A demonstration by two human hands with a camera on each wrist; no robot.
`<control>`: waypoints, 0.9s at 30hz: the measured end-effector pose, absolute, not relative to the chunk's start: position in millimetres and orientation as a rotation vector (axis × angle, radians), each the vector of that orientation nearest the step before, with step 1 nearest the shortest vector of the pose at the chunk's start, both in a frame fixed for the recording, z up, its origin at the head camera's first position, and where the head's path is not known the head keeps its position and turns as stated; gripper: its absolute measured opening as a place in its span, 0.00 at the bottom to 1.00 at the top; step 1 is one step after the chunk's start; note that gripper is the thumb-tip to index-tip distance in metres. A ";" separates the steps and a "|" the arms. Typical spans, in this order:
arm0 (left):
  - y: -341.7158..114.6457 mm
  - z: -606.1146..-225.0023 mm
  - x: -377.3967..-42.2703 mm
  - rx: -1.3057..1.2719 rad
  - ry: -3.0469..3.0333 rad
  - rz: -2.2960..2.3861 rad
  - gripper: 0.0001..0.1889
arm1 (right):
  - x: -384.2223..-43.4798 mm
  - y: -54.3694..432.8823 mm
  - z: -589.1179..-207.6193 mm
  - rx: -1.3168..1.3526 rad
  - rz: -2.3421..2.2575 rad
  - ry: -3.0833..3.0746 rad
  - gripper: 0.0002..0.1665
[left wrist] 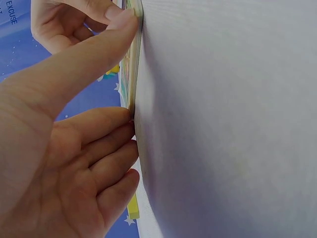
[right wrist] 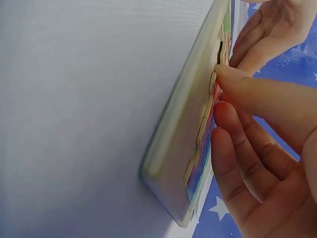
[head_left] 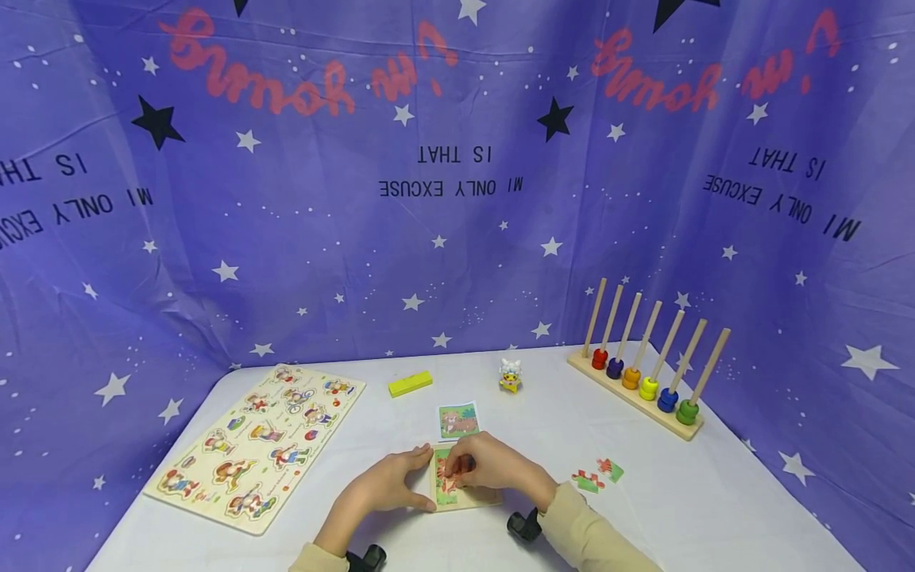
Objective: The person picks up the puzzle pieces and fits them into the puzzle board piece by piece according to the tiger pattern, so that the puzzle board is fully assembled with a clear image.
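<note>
A small wooden puzzle board (head_left: 477,499) lies near the table's front, with printed pieces (head_left: 446,498) in its left part. My left hand (head_left: 386,483) holds the board at its left side, thumb at the near corner and fingertips at the far one. Over the board, my right hand (head_left: 493,462) pinches a red-toned puzzle piece (right wrist: 216,94) between thumb and fingers, low against the board; the fingers hide most of it. Just beyond lies a picture card (head_left: 458,420) showing a brown animal. Two loose puzzle pieces (head_left: 588,481) lie to the right.
A large wooden peg puzzle (head_left: 250,445) lies at the left. Toward the back are a yellow block (head_left: 411,384) and a small white-and-yellow figurine (head_left: 510,376). A rod stacker with coloured beads (head_left: 643,389) stands at the right. Purple starred cloth (head_left: 343,262) hangs around the table.
</note>
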State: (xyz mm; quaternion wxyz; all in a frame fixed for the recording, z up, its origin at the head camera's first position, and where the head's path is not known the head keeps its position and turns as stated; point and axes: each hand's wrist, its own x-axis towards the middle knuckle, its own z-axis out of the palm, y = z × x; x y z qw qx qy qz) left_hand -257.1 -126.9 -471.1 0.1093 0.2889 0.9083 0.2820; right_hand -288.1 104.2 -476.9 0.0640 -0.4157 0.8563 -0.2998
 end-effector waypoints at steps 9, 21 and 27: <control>-126.4 -470.6 -256.9 0.852 2.671 0.833 0.47 | -288.3 103.7 -478.4 -1.231 -0.901 2.611 0.08; -126.7 -470.4 -256.1 0.859 2.676 0.827 0.47 | -286.6 103.7 -475.9 -1.277 -0.877 2.609 0.07; -127.0 -471.1 -256.1 0.842 2.669 0.828 0.47 | -287.1 102.0 -474.5 -1.244 -0.901 2.600 0.05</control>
